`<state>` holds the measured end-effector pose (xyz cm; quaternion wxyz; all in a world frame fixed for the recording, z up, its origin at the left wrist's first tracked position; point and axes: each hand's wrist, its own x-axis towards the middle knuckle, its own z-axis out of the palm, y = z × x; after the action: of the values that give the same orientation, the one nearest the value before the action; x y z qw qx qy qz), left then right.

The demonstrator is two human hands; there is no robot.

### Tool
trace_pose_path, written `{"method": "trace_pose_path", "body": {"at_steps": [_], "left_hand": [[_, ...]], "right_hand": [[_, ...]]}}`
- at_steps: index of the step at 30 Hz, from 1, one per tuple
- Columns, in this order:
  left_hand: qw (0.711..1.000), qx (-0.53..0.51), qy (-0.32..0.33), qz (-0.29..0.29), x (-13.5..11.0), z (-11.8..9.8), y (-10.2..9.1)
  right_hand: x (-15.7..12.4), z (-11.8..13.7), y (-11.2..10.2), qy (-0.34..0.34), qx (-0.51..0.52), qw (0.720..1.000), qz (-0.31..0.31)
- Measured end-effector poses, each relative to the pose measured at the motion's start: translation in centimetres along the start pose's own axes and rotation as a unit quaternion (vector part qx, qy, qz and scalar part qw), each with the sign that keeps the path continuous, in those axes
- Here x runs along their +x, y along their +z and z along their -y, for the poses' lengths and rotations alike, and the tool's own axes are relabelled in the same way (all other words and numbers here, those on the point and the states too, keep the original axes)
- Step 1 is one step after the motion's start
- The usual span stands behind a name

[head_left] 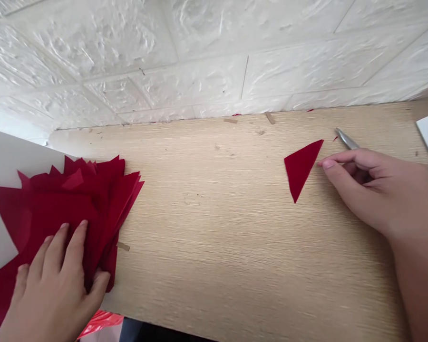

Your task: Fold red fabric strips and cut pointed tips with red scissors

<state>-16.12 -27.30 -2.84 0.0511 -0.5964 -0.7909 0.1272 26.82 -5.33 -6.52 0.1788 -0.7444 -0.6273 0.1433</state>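
Red paper sheets [89,199], layered in a jagged stack, lie at the left of the wooden desk [207,209] on a white sheet [7,190]. My left hand [50,285] presses flat on them, fingers spread, not gripping. My right hand [378,194] holds nothing, fingers loosely curled, its thumb just beside a red paper triangle [299,168] without touching it. A silver metal tool [346,138] pokes out behind my fingers.

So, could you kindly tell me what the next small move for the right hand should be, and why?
Probably the right hand should pick up the red paper triangle. Its fingertips sit just beside that loose piece on the wooden tabletop, while the left hand lies on the red paper stack.
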Motion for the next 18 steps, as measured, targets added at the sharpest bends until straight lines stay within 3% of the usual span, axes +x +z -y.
{"method": "trace_pose_path", "body": {"at_steps": [4, 9, 14, 18], "left_hand": [[0.999, -0.034, 0.032, 0.006, 1.0, 0.0, 0.1], [0.999, -0.014, -0.017, 0.026, 1.6, -1.1, -0.4], [0.999, -0.025, -0.03, -0.015, 1.5, -2.0, -0.6], [0.999, -0.009, 0.002, -0.035, 1.4, -1.1, 0.2]], "right_hand": [[0.0, -0.2, 0.0, -0.004, 0.009, 1.0, -0.003], [0.0, 0.1, -0.3, 0.005, 0.006, 1.0, 0.006], [-0.1, 0.3, -0.4, 0.005, -0.004, 1.0, 0.003], [-0.1, 0.3, -0.3, -0.008, -0.006, 1.0, -0.003]]}}
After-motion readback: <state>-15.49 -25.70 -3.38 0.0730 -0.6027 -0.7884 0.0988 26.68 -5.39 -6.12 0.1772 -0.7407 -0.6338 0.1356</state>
